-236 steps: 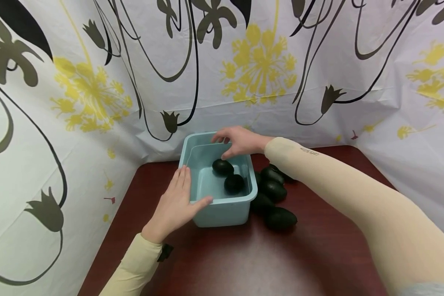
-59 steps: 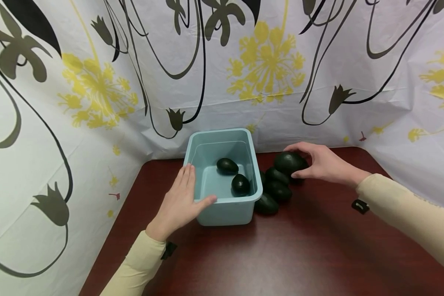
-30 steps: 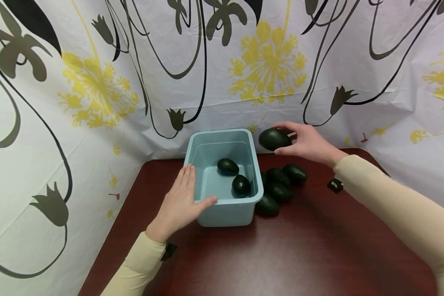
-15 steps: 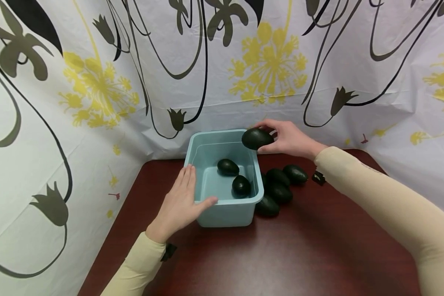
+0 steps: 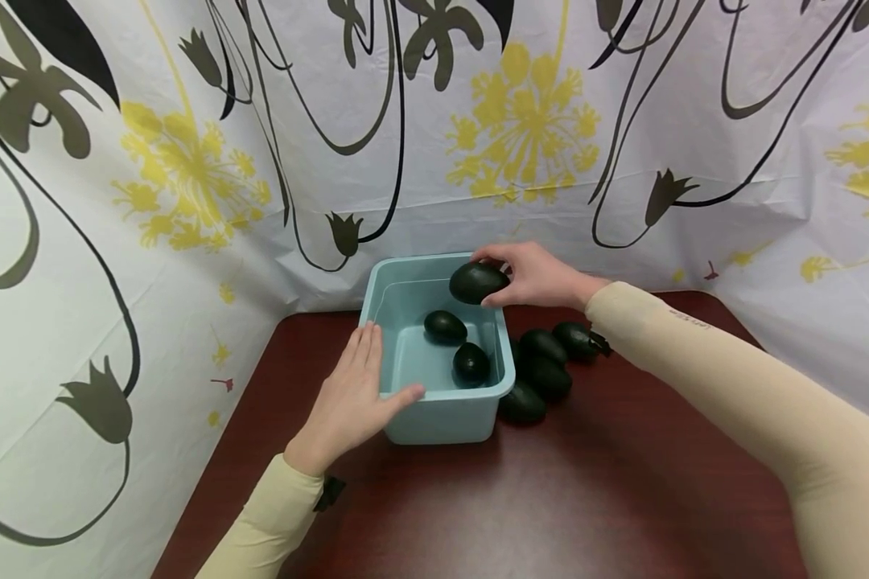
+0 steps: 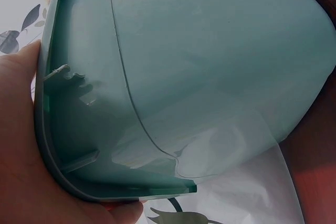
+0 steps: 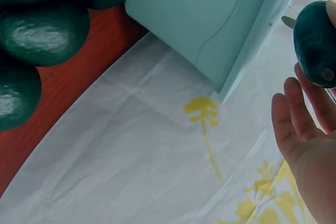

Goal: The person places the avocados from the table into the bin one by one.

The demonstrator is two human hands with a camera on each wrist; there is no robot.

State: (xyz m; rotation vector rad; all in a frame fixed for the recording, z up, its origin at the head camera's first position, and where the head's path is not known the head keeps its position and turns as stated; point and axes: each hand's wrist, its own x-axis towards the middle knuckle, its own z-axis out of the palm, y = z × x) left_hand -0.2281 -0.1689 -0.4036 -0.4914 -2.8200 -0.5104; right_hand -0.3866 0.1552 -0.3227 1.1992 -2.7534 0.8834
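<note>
My right hand (image 5: pixel 532 275) pinches a dark green avocado (image 5: pixel 478 283) between thumb and fingers, above the back right part of a light blue plastic tub (image 5: pixel 438 420). The right wrist view shows the same avocado (image 7: pixel 316 44) at its right edge, beyond the tub's rim (image 7: pixel 262 40). Two more avocados, one farther back (image 5: pixel 445 326) and one nearer (image 5: pixel 471 363), lie apart on the tub's floor. My left hand (image 5: pixel 348 402) rests on the tub's near left corner with straight fingers and the thumb spread along the front rim. From the left wrist, the hand (image 6: pixel 21 145) lies against the rim's outside.
Several avocados (image 5: pixel 543 376) lie bunched on the dark red table (image 5: pixel 550 498), against the tub's right side. A white cloth (image 5: pixel 420 193) with a flower print hangs behind the tub and along both sides of the table.
My right hand picked up an avocado from the pile's far end and carried it left, over the tub's rim. It now hangs slightly lower than half a second ago. The left hand stays put.
</note>
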